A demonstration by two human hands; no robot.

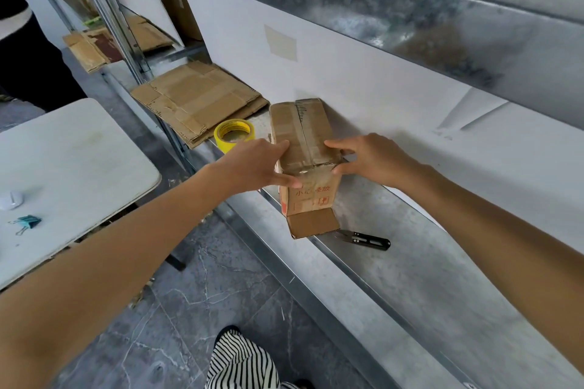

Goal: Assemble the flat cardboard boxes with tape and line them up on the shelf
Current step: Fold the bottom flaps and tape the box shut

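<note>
A small brown cardboard box (301,133) stands on the metal shelf (410,256), its top flaps folded shut along a taped seam; a bottom flap sticks out over the shelf's front edge. My left hand (257,164) presses on the box's left top edge, fingers spread, thumb on the front face. My right hand (369,156) rests on the right top edge, fingers on the flap and thumb at the corner. A yellow tape roll (234,133) lies just left of the box. A stack of flat cardboard boxes (199,101) lies farther left on the shelf.
Black thread snips (366,239) lie on the shelf in front of the box, to its right. A white table (63,167) with a blue binder clip (27,222) stands at left. Another person (25,50) stands at far left. More flat cardboard (91,47) lies beyond the upright.
</note>
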